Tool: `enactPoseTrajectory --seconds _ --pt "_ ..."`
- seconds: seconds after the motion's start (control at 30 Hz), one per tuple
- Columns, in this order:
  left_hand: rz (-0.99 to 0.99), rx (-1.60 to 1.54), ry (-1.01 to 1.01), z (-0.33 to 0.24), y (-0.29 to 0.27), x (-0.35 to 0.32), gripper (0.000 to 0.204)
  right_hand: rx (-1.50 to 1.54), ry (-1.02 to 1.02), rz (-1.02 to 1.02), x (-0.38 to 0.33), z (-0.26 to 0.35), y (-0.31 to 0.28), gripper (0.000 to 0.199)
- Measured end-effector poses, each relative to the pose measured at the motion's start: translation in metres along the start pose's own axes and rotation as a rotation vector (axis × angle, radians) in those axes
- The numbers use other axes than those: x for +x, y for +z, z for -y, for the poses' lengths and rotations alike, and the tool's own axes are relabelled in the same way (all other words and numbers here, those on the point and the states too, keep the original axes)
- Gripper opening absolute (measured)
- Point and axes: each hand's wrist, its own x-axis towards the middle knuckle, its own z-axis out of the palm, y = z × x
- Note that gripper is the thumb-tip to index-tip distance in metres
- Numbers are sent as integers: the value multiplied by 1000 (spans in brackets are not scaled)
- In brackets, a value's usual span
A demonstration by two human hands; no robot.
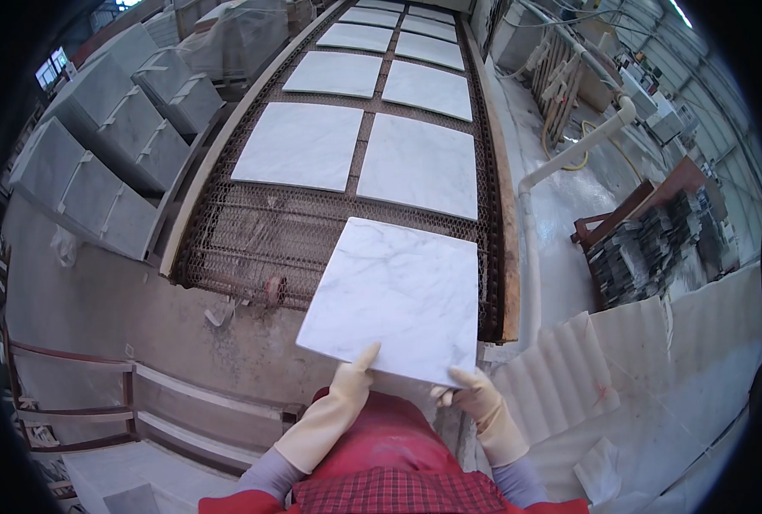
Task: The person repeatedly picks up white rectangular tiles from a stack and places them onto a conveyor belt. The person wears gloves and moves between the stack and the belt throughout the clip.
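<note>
A square white marble tile [394, 295] with faint grey veins is held out flat over the near end of a wire-mesh conveyor [261, 248]. My left hand [353, 384], in a cream rubber glove, grips the tile's near edge with the thumb on top. My right hand [471, 396], also gloved, holds the near right corner. Farther along the mesh lie several similar white tiles in two rows, the nearest being one on the left [300, 146] and one on the right [421, 164].
Stacks of wrapped grey slabs [98, 171] stand to the left of the conveyor. A white pipe [561, 163] runs along its right side. A rack of dark stone pieces [646, 244] stands at right, above corrugated white sheeting [655, 377]. A metal rail frame [124, 403] sits at lower left.
</note>
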Motion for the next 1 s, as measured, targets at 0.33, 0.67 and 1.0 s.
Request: enactPoseTrajectory --seconds 0.33,0.67,1.0 --pt "0 30 271 -74 -29 -40 26 -31 114 152 6 11 84 35" --pt "-160 28 559 -140 -118 -12 19 -136 257 346 114 14 164 32" --pt "-255 -305 298 -139 -169 42 34 -186 272 279 181 -42 179 40"
